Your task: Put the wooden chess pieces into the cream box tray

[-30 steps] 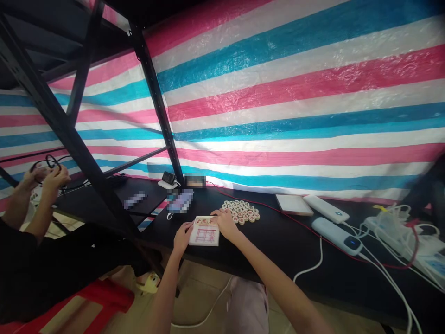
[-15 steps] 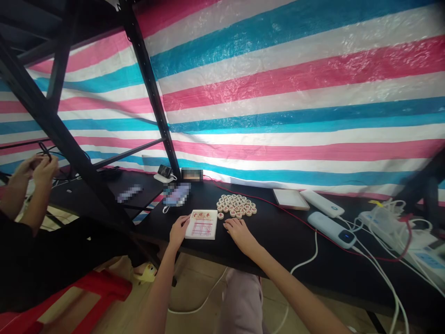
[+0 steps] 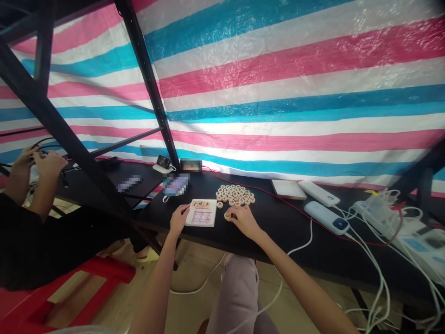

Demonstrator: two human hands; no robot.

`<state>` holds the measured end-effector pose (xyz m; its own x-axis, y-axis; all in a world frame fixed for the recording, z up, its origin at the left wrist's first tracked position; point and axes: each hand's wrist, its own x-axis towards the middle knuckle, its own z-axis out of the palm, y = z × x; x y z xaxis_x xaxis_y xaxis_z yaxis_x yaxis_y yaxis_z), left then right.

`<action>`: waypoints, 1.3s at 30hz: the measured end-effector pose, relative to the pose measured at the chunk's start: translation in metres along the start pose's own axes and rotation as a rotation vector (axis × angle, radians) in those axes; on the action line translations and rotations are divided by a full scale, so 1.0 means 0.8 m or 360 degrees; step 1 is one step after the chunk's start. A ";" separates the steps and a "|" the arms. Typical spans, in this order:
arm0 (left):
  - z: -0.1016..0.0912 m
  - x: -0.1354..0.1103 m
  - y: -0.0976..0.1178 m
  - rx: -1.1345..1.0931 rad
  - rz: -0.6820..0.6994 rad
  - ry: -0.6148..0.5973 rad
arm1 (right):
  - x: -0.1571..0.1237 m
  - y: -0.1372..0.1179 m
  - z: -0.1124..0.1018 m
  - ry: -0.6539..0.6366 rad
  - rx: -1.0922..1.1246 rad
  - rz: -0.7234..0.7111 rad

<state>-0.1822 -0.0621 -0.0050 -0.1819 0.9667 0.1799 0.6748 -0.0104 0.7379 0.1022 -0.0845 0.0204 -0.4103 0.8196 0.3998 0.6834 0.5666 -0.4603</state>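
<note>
A small white board with a red grid (image 3: 202, 213) lies flat on the black table (image 3: 288, 236). My left hand (image 3: 179, 220) rests against the board's left edge, fingers curled on it. My right hand (image 3: 243, 220) sits just right of the board, its fingertips pinched on one round wooden game piece (image 3: 227, 215). Behind the board lies a cluster of several round wooden pieces (image 3: 235, 195), with one loose piece (image 3: 219, 204) beside it.
Two white power banks (image 3: 326, 217) with cables, a flat white box (image 3: 288, 189) and a tangle of chargers (image 3: 392, 218) fill the table's right side. A black metal rack (image 3: 69, 139) stands left. A second person's hands (image 3: 38, 162) hold a cable there. A red stool (image 3: 86, 287) stands below.
My right hand drew back from the pile of pieces to the board's right side and now holds one piece. The camera tilted down slightly.
</note>
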 end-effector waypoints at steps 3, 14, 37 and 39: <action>0.000 -0.002 0.000 -0.0011 0.0033 0.0022 | 0.029 -0.015 0.002 0.0047 -0.0080 -0.0029; -0.003 -0.006 0.008 -0.0029 0.0002 0.0028 | 0.103 -0.036 0.038 -0.0142 -0.0522 0.0002; -0.002 -0.007 0.007 0.0018 0.0027 0.0073 | 0.070 -0.008 0.029 0.0151 -0.0723 0.0023; -0.001 -0.007 0.007 0.0019 0.0025 0.0081 | 0.053 0.010 0.026 0.0184 -0.0775 0.0015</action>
<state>-0.1781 -0.0676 -0.0011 -0.2071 0.9522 0.2247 0.6862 -0.0224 0.7271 0.0780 -0.0437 0.0175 -0.3521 0.7942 0.4953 0.9007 0.4314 -0.0516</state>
